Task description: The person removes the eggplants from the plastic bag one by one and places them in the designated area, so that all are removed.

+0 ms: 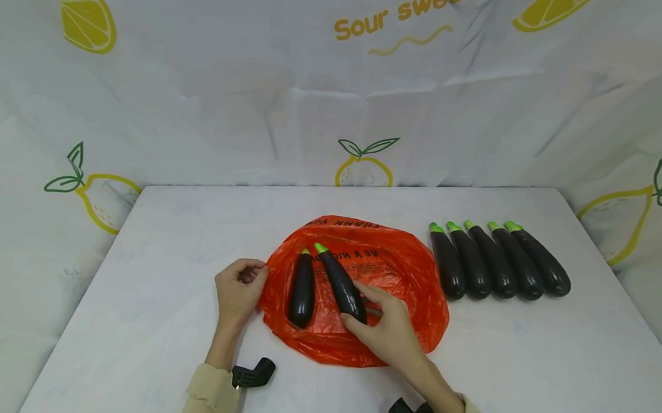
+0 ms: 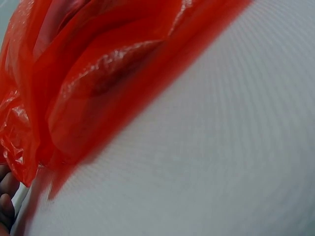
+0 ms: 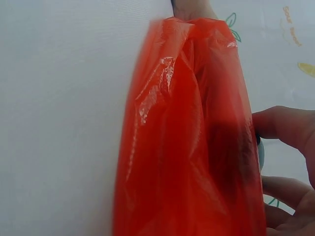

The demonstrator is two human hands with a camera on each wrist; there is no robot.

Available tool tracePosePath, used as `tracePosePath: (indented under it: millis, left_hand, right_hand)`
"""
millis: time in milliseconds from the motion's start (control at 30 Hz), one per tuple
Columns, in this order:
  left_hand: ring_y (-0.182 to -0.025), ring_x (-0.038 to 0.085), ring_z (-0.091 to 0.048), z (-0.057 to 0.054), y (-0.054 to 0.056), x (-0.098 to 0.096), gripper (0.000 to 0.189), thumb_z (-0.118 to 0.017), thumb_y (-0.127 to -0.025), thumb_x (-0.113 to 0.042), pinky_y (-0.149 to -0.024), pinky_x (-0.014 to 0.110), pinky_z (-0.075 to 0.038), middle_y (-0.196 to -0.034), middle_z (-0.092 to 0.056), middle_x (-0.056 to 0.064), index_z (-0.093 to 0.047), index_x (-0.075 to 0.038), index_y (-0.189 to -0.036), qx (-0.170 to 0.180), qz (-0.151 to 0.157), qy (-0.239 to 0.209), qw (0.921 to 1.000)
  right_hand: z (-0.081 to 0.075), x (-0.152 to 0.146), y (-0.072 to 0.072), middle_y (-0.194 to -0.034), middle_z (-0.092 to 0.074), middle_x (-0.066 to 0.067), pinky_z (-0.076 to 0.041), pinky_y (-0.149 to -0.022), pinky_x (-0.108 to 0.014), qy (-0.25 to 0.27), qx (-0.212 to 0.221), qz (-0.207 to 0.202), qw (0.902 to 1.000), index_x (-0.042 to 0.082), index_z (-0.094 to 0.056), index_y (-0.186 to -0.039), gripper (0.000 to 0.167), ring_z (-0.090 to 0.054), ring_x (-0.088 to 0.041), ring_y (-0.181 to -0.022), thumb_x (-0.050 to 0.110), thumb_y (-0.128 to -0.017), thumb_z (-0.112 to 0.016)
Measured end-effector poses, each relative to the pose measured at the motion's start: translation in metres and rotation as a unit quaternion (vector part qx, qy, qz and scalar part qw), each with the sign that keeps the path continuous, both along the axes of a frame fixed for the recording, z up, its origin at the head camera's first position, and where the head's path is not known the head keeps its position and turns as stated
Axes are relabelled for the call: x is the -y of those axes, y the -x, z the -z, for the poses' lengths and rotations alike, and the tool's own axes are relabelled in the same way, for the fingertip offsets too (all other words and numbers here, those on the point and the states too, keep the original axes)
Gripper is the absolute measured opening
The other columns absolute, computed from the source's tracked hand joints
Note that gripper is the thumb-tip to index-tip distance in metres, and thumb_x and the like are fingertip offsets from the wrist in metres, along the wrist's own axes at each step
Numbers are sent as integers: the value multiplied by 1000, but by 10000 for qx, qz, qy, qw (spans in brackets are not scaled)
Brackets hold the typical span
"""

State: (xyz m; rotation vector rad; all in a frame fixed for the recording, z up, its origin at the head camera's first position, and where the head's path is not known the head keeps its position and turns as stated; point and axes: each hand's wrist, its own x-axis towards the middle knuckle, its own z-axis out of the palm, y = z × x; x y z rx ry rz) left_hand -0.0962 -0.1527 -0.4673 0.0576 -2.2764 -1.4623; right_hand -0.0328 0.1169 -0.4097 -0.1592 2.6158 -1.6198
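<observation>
A red plastic bag (image 1: 394, 278) with dark printing lies spread open on the table. Inside it, toward the left, rests one dark eggplant (image 1: 303, 292) with a green tip. My right hand (image 1: 383, 321) grips the lower end of a second eggplant (image 1: 339, 282), which slants over the bag's middle. At the bag's left edge, my left hand (image 1: 240, 292) pinches the rim between thumb and fingers. The left wrist view has red plastic (image 2: 108, 73) and a few fingertips at its lower left. In the right wrist view, the bag's side partly hides the right hand (image 3: 290, 162).
Several more eggplants (image 1: 499, 262) lie side by side in a row right of the bag, green tips away from me. The white table (image 1: 153, 272) meets a hanging white cloth (image 1: 212, 119) with lemon prints at its back and sides.
</observation>
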Motion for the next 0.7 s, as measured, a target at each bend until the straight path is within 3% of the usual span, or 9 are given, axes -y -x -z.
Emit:
tracePosePath:
  millis: [700]
  left_hand:
    - [-65, 7, -52, -1, -1, 1, 4, -73, -87, -4, -61, 13, -44, -75, -70, 13, -77, -2, -87, 70, 33, -46, 10000]
  right_hand:
    - [-17, -27, -20, -132, -69, -13, -62, -88, -36, -286, 285, 376, 9985, 10, -66, -136, 59, -68, -26, -113, 22, -83, -85]
